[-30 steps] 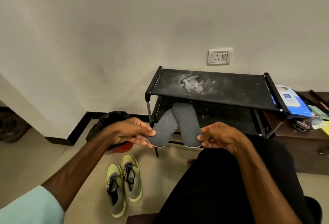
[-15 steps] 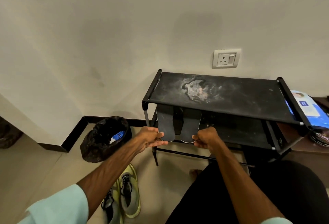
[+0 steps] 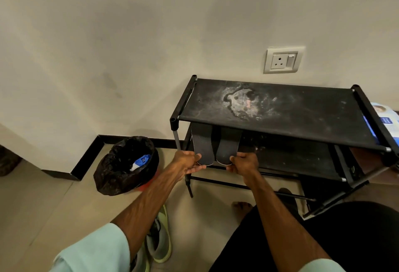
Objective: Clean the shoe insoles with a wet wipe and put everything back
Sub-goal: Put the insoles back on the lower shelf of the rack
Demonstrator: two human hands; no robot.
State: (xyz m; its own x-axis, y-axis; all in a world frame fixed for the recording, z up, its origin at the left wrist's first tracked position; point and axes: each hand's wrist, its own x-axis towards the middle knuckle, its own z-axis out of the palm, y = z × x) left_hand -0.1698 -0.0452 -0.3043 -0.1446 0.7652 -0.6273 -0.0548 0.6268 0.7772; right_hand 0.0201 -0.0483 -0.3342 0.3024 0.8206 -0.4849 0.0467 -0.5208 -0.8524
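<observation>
Insoles (image 3: pixel 204 145), crossed in mid-air a second ago, now lie parallel on the rack's lower shelf (image 3: pixel 291 157), centre frame. Left hand (image 3: pixel 187 162) and right hand (image 3: pixel 244 163) each pinch a heel end. Wiping is probably finished; shoes (image 3: pixel 160 243), lower centre, await refitting.

1. Two insoles: the left insole (image 3: pixel 203 149) and the right insole (image 3: pixel 228 147), both dark grey;
2. Two hands, the left hand (image 3: pixel 187 162) and the right hand (image 3: pixel 244 163);
3. Two shoes (image 3: pixel 159 243), yellow-green, one of them partly hidden;
4. One shoe rack (image 3: pixel 280 107), with two fabric tiers in view;
5. One bin (image 3: pixel 121 176), black-lined, with one blue-and-white wrapper (image 3: pixel 140 162) inside;
6. One wall socket (image 3: pixel 282 61);
7. One wipe pack (image 3: pixel 386 124), cut off at the right edge;
8. One bare foot (image 3: pixel 241 205).
</observation>
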